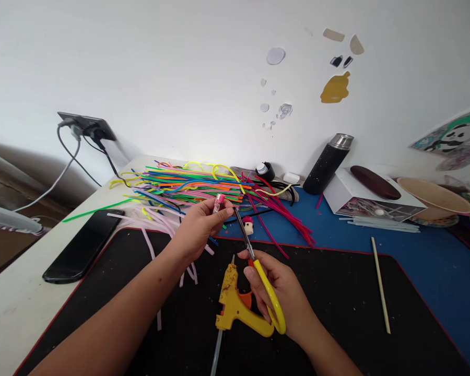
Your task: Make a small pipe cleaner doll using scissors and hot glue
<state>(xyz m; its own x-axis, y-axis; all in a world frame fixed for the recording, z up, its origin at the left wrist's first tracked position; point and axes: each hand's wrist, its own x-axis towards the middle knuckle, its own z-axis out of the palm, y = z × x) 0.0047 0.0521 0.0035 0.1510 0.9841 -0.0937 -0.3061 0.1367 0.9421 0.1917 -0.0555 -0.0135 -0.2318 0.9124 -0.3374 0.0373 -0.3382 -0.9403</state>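
Note:
My left hand (198, 227) is closed around a small pink cylinder (218, 202), whose kind I cannot make out. My right hand (278, 282) grips a pair of scissors (272, 297) with yellow handles, the blades pointing up toward the left fingertips. Just behind the blades stands a tiny cream figure (249, 227) with a pink top. Below both hands a yellow glue gun (230, 297) with an orange trigger lies on a black mat (329, 313), partly beside my right hand.
Many colourful pipe cleaners (196, 183) are heaped at the back. A phone (84, 245) lies at left. On the right are a black flask (328, 164), a white box (372, 190), a beige bowl (434, 196) and a thin pale stick (381, 284). Wall sockets (86, 125) hold plugged cables.

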